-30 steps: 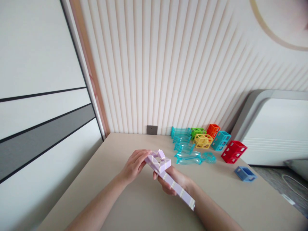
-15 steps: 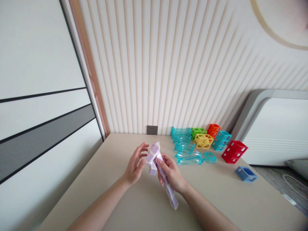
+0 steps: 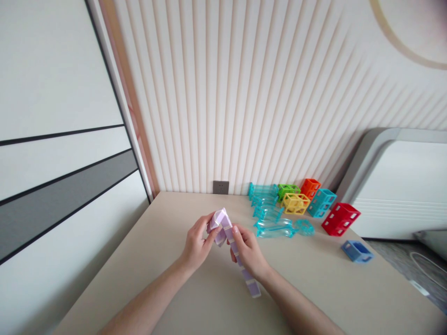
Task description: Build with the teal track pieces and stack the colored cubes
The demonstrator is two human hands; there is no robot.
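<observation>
Just below the middle of the frame, both hands hold a lilac twist puzzle (image 3: 223, 221) above the beige table (image 3: 195, 302). The left hand (image 3: 196, 246) has its fingers curled around the folded upper end of the puzzle, thumb pressed on the near face. The right hand (image 3: 250, 255) grips the straight part just beside it, fingertips closed on the strip. The free end of the puzzle slants down and to the right past the right wrist and ends close to the table top; whether it touches the table cannot be told.

To the right of the hands, at mid-height, a group of clear turquoise track pieces (image 3: 274, 228) lies on the table. Behind and beside them stand open frame blocks: a green block (image 3: 288, 189), an orange block (image 3: 310, 187), a yellow block (image 3: 295, 203), a turquoise block (image 3: 321, 203) and a red block (image 3: 341, 218). A blue block (image 3: 356, 251) lies apart, lower right. A grey wall socket (image 3: 220, 187) sits in the ribbed wall (image 3: 261, 93) at the table's far edge, above the hands. A white cabinet (image 3: 401, 186) fills the right edge of the frame.
</observation>
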